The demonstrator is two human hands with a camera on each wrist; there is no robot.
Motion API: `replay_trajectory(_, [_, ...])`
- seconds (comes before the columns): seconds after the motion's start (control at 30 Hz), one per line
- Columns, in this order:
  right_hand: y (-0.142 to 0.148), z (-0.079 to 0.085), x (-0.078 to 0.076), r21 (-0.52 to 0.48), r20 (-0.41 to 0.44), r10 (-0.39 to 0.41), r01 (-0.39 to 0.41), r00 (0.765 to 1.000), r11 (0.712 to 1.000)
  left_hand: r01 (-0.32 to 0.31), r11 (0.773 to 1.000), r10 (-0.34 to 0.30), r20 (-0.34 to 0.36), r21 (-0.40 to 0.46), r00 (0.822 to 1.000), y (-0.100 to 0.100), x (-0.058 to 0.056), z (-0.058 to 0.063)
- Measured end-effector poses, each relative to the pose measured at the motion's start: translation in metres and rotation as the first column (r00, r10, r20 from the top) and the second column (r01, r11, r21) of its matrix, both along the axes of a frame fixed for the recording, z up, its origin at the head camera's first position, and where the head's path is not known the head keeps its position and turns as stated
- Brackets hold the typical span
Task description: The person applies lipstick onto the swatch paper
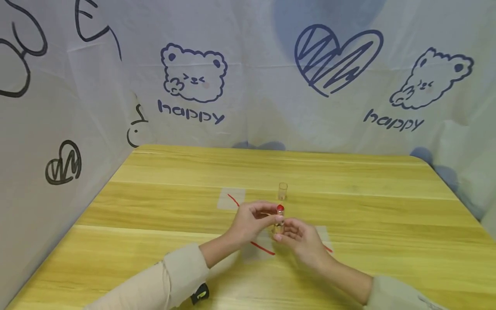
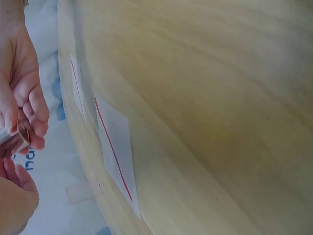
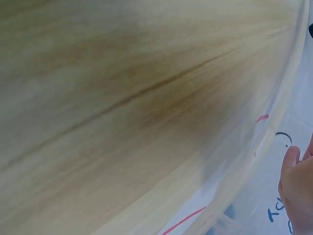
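A lipstick (image 1: 280,210) with its red bullet raised out of a gold tube stands upright between my two hands, above the table. My left hand (image 1: 248,221) pinches its upper part between thumb and fingers. The thumb and curled fingers of my right hand (image 1: 306,243) grip the gold base lower down. In the left wrist view, the reddish-brown tube (image 2: 17,139) shows between the hands at the left edge. Just beyond them a clear cap (image 1: 283,191) stands on the table. The right wrist view catches only part of my right hand (image 3: 298,191).
White paper pieces with red lines lie on the wooden table (image 1: 155,215): one sheet (image 1: 231,199) beyond my left hand, others under the hands. A small black object (image 1: 200,294) shows beside the left sleeve. A white cloth with drawings (image 1: 255,86) hangs behind.
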State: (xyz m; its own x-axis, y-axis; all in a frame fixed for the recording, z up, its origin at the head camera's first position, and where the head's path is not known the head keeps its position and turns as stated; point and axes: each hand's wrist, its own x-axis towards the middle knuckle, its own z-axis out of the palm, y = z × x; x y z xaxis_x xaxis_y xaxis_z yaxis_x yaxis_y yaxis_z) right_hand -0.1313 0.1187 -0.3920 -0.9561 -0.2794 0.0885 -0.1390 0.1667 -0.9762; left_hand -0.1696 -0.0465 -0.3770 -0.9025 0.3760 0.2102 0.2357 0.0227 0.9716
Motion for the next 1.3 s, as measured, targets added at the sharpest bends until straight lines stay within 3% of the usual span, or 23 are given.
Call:
replay_trajectory(0.1, [0.0006,-0.0059,-0.0015,-0.019,-0.075,0.026,-0.027,0.997,0.999,0.031,0.999,-0.031,0.007,-0.034,0.999,-0.0030,-0.0021,-0.0001])
replay_trajectory(0.2, [0.0004,-0.0088,-0.0021,-0.020,-0.096,0.038,-0.040,0.995,0.999,0.044,0.997,-0.044,0.015,-0.065,0.999,-0.0050,-0.0030,0.0005])
replay_trajectory(0.43, [-0.0014,-0.0040,-0.0020,0.018,0.015,0.033,-0.033,0.999,0.999,0.040,0.995,-0.038,0.017,-0.088,0.999,-0.0071,-0.0042,0.0006])
replay_trajectory(0.57, [-0.0008,-0.0018,-0.0013,0.015,0.036,0.039,-0.040,0.999,0.999,0.036,0.995,-0.035,0.015,-0.094,0.999,-0.0072,-0.0036,0.0001])
replay_trajectory(0.93, [0.0003,-0.0023,-0.0045,0.027,0.079,0.018,-0.021,0.997,0.999,-0.033,0.998,0.033,0.000,-0.054,0.999,-0.0031,0.0015,-0.0031])
replay_trajectory(1.3, [0.0004,-0.0048,-0.0074,0.059,0.054,0.011,-0.015,0.998,0.998,-0.133,0.990,0.134,0.022,-0.042,0.991,0.0013,0.0044,-0.0031])
